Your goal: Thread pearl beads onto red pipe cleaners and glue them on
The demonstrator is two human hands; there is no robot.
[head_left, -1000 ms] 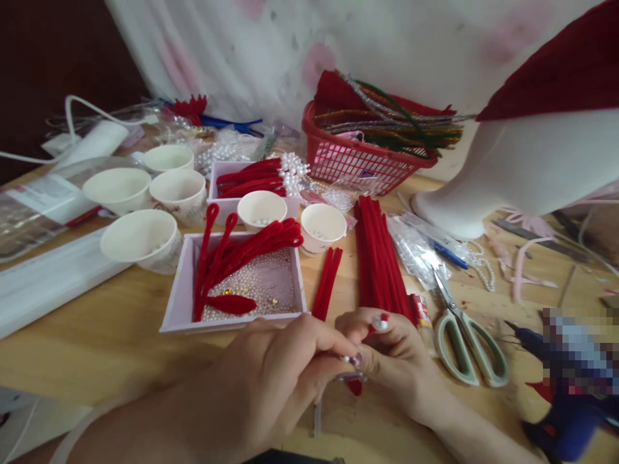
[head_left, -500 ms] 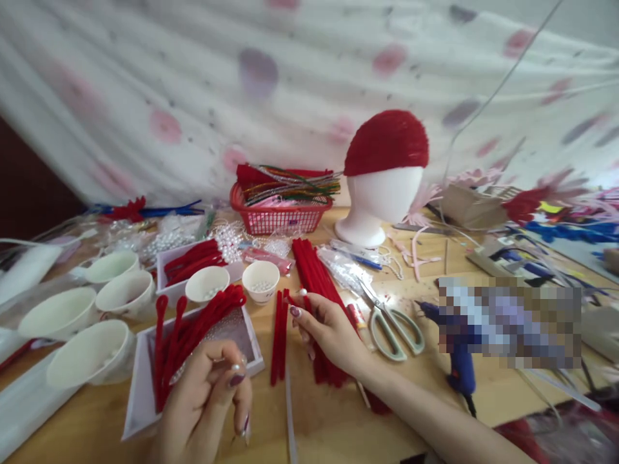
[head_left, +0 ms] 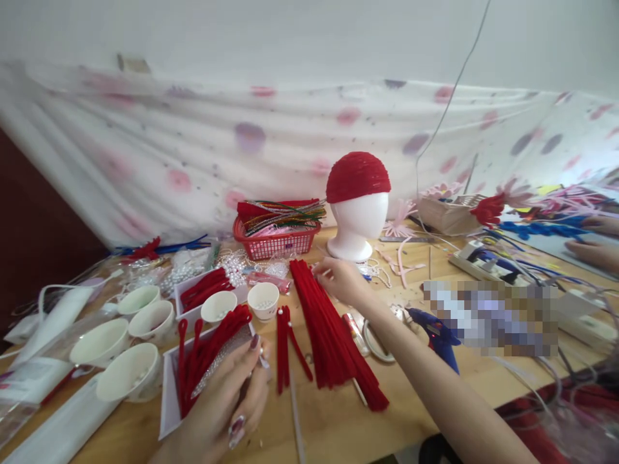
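Note:
My right hand (head_left: 340,280) reaches far forward to the back end of a long bundle of red pipe cleaners (head_left: 329,335). Its fingertips are curled together there, and what they pinch is too small to make out. My left hand (head_left: 227,399) hovers low over the near right corner of a white tray (head_left: 167,403) that holds looped red pipe cleaners and small beads. Its fingers are loosely stretched and nothing shows in them. A few short red pipe-cleaner pieces (head_left: 284,348), one tipped with a pearl, lie between the tray and the bundle.
Several white paper cups (head_left: 128,370) stand at the left. A red basket (head_left: 275,241) and a white foam head with a red cap (head_left: 356,206) stand behind. Scissors (head_left: 374,338) and a blue glue gun (head_left: 438,335) lie under my right forearm. Another person's hand (head_left: 592,251) rests far right.
My hands parted. The right one left the short pearl-tipped piece on the table and stretched forward to the bundle's far end. The left opened over the tray. The view tilted upward.

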